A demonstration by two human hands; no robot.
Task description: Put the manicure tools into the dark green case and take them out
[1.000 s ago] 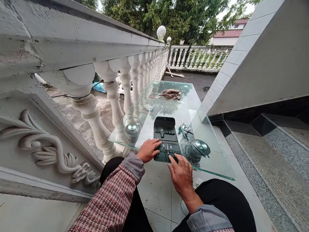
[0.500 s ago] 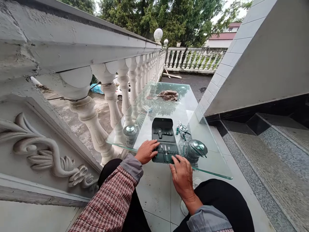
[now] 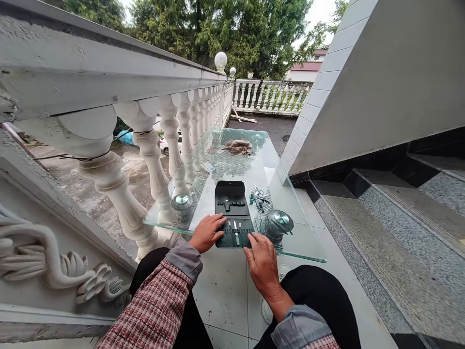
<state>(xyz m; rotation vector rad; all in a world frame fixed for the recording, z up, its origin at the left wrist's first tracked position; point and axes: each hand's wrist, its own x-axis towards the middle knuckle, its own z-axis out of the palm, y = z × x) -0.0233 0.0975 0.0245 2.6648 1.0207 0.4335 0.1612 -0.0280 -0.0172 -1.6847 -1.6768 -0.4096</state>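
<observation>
An unfolded black manicure-set case [image 3: 232, 213] lies on the glass table [image 3: 305, 232], with a few slim metal tools [image 3: 236, 232] tucked under its near loops. The far half has loops and a strap. My left hand [image 3: 208, 233] rests at the case's left edge, fingers stretched over it. My right hand [image 3: 262, 261] is at the near right corner, fingers spread and slightly bent, with no tool visible in it. Right of the case lie scissors [image 3: 259, 195] and several small green-handled tools. A round metal disc [image 3: 280, 221] beside them has thin tools lying across it.
Another metal disc [image 3: 181, 199] is at the table's left. A crumpled brown cloth [image 3: 238, 147] lies at the far end, and a small light-blue packet [image 3: 208, 167] nearer. White balusters [image 3: 145, 160] run along the left; stone steps [image 3: 385, 213] rise on the right.
The view has turned a little to the right, so everything appears shifted left. Both hands stay at the case, with the right hand's fingers slightly closer to its near right corner.
</observation>
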